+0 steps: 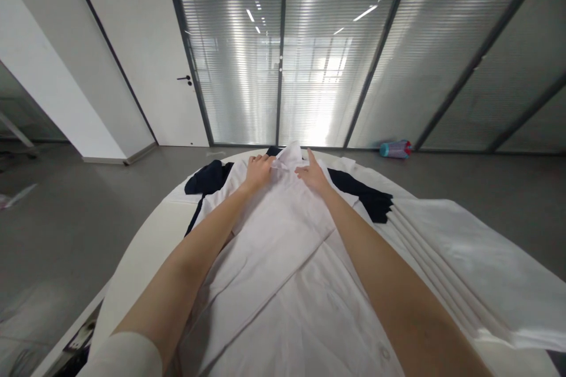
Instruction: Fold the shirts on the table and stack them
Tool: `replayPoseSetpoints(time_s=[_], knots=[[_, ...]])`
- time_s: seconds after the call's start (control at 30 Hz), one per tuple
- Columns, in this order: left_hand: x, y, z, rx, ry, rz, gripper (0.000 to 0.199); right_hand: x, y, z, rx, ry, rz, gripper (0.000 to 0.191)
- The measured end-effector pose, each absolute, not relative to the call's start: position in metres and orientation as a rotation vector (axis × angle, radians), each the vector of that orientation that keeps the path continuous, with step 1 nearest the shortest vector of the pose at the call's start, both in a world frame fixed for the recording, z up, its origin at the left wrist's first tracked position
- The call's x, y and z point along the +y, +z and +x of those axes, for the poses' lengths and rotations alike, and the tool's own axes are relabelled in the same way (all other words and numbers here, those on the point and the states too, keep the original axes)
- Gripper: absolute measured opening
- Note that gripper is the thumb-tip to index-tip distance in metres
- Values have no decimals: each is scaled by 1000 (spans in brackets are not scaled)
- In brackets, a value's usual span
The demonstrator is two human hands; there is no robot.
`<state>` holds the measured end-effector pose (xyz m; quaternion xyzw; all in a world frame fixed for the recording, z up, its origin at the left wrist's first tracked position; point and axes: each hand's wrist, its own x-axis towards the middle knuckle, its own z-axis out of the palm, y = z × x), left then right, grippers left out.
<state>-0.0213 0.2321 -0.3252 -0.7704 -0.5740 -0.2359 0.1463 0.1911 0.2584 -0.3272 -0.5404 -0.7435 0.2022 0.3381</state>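
A white shirt lies spread on the table, its collar at the far end and a sleeve folded diagonally across its body. My left hand is at the left side of the collar, fingers curled and closed on the shirt's fabric. Opposite it, my right hand rests on the cloth just right of the collar. Its index finger stretches forward, apart from the thumb, and it appears to grip nothing.
The white table has a rounded far edge. Dark clothing pokes out left of the shirt, and a dark folded piece lies right. Folded white fabric is stacked on the right. A blue and pink object lies on the floor by the glass wall.
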Motion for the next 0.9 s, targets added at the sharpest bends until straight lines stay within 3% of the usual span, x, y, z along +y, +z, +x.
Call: replayPoseSetpoints(time_s=[0.1,0.2,0.4,0.53,0.6,0.77,0.9], knots=[[232,-329,-18,-1649,-697,-2182,43,272,-321,178,-1703,878,-1335,101],[230,-333,-22,-1683,-674,-2205,35,285,-316,169,-1617,987,-1310,98],[227,-334,-28,-1689,-686,-2185,16,281,-322,173,-1784,593,-1458,38],[226,-334,-25,-1648,-670,-2199,17,261,-336,184,-1879,312,-1551,27],[225,-334,-22,-1649,-658,-2195,23,253,-341,188,-1941,185,-1612,24],[220,-329,-18,-1568,-652,-2185,63,245,-339,187,-1963,-6,-1615,12],[221,-329,-18,-1562,-672,-2254,71,241,-333,180,-1948,-126,-1505,15]])
